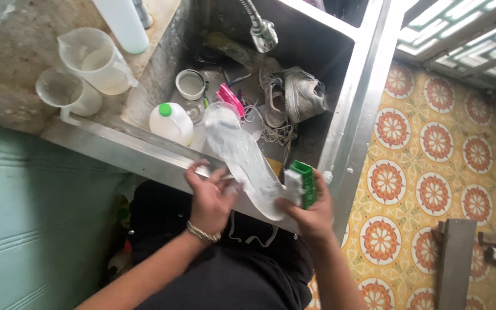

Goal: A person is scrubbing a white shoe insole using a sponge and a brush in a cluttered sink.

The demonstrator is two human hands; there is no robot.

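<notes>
Presently held over sink rim (144, 155): white insole (242, 158), soapy, gripped at near end by left hand (210, 198). Green scrub brush (302, 183) clenched in right hand (311, 212), bristles touching insole. In basin: grey sneaker (302, 95).

In the sink (348, 97) at the top centre I see a grey sneaker (303, 92), a white jug with a green cap (171, 121) and a pink clip (231, 97). Two clear measuring jugs (96, 60) stand on the counter at upper left. Patterned floor tiles (431, 155) fill the right.
</notes>
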